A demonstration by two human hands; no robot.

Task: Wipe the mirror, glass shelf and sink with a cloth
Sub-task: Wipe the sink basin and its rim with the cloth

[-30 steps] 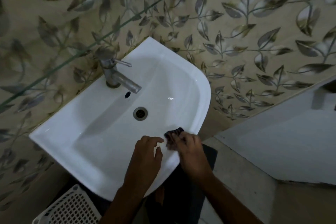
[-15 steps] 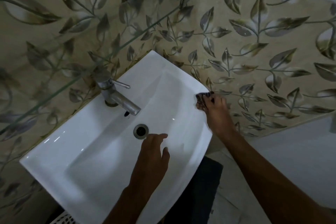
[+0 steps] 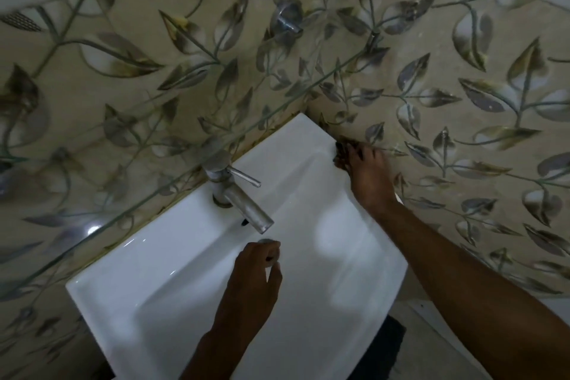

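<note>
A white ceramic sink (image 3: 172, 281) juts out from a leaf-patterned tiled wall. My right hand (image 3: 367, 176) presses a small dark cloth (image 3: 341, 151) against the sink's far right rim, close to the wall. My left hand (image 3: 256, 274) rests inside the basin over the drain (image 3: 267, 241), fingers loosely curled and holding nothing. A glass shelf edge (image 3: 216, 148) runs diagonally above the sink. The mirror is out of view.
A steel tap (image 3: 237, 194) stands at the back of the sink with its spout over the basin. A metal shelf bracket (image 3: 288, 17) is fixed to the wall above. A dark mat (image 3: 382, 355) lies on the floor under the sink.
My right hand has slid the cloth along the sink's right rim from the front edge to the back corner near the wall. My left hand moved further into the basin, over the drain.
</note>
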